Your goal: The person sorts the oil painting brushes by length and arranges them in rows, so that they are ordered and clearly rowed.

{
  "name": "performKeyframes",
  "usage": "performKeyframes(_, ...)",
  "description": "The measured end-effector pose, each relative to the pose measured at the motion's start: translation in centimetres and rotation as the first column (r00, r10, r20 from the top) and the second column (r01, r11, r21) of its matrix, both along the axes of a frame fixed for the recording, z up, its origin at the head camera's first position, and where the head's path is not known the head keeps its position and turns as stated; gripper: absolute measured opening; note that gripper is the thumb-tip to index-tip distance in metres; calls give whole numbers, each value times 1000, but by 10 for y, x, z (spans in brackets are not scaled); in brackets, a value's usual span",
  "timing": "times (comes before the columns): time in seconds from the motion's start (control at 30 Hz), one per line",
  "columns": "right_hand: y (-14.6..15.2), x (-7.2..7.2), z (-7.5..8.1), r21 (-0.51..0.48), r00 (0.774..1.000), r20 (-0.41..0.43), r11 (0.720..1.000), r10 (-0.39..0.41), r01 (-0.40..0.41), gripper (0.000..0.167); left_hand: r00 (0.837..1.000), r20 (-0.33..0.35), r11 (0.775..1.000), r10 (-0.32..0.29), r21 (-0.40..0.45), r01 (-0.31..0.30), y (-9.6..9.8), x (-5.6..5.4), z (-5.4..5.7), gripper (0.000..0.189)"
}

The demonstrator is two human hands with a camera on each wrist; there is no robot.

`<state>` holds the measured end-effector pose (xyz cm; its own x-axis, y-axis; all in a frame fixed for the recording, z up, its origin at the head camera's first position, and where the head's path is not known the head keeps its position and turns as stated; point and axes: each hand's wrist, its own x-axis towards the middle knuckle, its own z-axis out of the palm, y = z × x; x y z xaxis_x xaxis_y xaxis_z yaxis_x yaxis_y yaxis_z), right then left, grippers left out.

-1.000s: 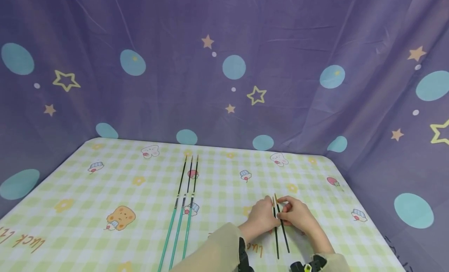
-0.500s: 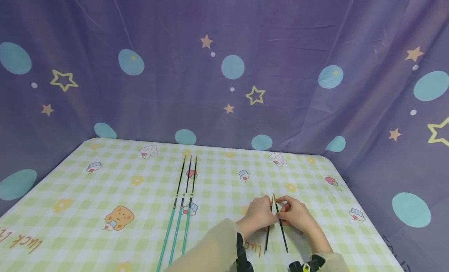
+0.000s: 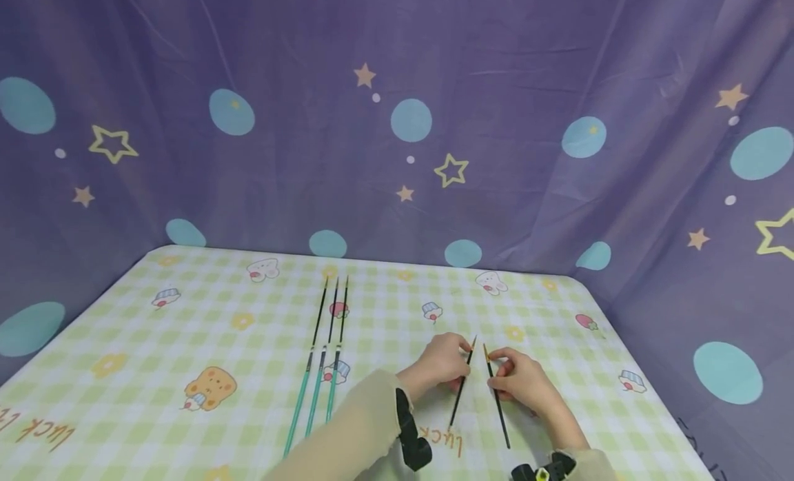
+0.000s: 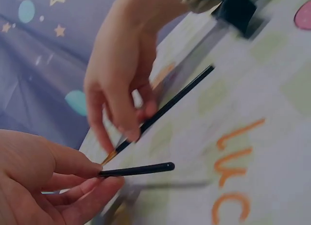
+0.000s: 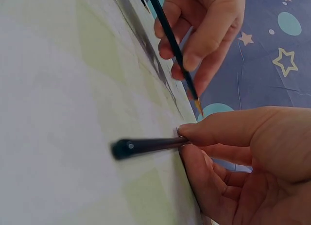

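Observation:
My left hand (image 3: 442, 360) pinches a thin black paintbrush (image 3: 460, 393) between thumb and fingers near its golden bristle end. The brush slants, its handle end pointing toward me and to the left. A second black paintbrush (image 3: 499, 406) is pinched by my right hand (image 3: 524, 376), also near the bristles. Both hands are low over the right part of the table, with a small gap between the brushes. In the left wrist view the left-hand brush (image 4: 141, 170) shows its rounded handle end. The right wrist view shows the right-hand brush (image 5: 150, 145) foreshortened, its bristles hidden by fingers.
On the left of the checked tablecloth (image 3: 384, 329) lie three black brushes (image 3: 319, 315) side by side. Just nearer, three teal-handled brushes (image 3: 300, 405) line up with them, partly behind my left sleeve (image 3: 347, 433). A purple curtain (image 3: 397, 67) hangs behind the table.
My left hand has moved left with its paintbrush, away from the right one, and that brush's handle end has swung left. The right hand and its paintbrush have stayed nearly still.

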<state>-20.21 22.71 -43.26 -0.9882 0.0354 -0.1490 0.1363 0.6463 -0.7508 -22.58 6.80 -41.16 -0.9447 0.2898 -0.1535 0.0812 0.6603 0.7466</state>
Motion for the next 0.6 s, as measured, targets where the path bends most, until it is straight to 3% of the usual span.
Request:
performKeyframes(0.33,-1,-2,-1,19,1000,-3,1000,-7,8,39,1000,-3,984,-1,180,1,-36,-28,-1,40)
performKeyframes(0.6,-1,0,-1,8,1000,-9,1000,-7,7,40,997,-39,978,65,201,-56,-70,-50,-4,39)
